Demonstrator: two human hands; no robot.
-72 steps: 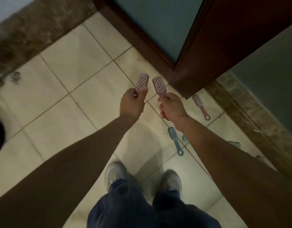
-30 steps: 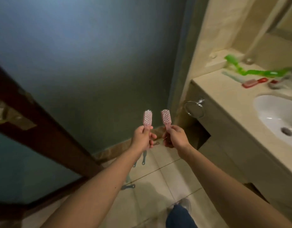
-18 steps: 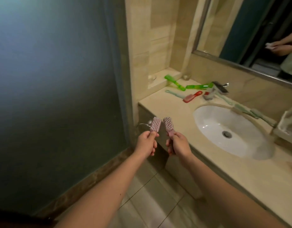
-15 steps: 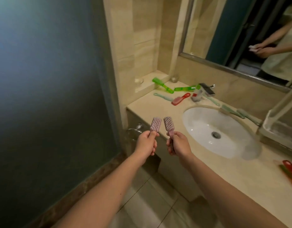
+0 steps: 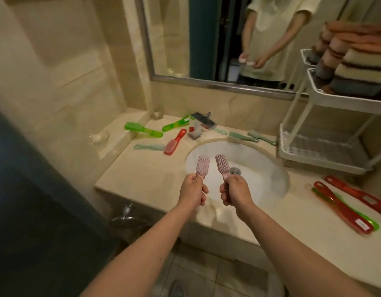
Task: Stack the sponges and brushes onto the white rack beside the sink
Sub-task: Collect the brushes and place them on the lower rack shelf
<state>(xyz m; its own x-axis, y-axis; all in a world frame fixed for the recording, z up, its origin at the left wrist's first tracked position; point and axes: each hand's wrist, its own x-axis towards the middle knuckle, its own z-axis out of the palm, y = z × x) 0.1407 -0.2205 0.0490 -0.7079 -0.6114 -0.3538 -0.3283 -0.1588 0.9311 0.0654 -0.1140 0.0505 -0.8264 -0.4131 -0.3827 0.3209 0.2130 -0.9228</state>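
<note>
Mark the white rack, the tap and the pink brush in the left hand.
white rack (image 5: 346,101), head view, front rim of its upper tray.
tap (image 5: 203,120), head view, top of its spout.
left pink brush (image 5: 203,166), head view, its bristled head.

The left hand (image 5: 192,192) grips a pink brush (image 5: 203,167) by its handle and the right hand (image 5: 235,192) grips a second pink brush (image 5: 222,165), both heads up over the sink (image 5: 264,168). Green brushes (image 5: 142,130) and a red brush (image 5: 174,143) lie on the tabletop (image 5: 142,179) behind the basin. The white rack (image 5: 314,162) stands at the sink's right, with long red brushes (image 5: 339,207) before it.
</note>
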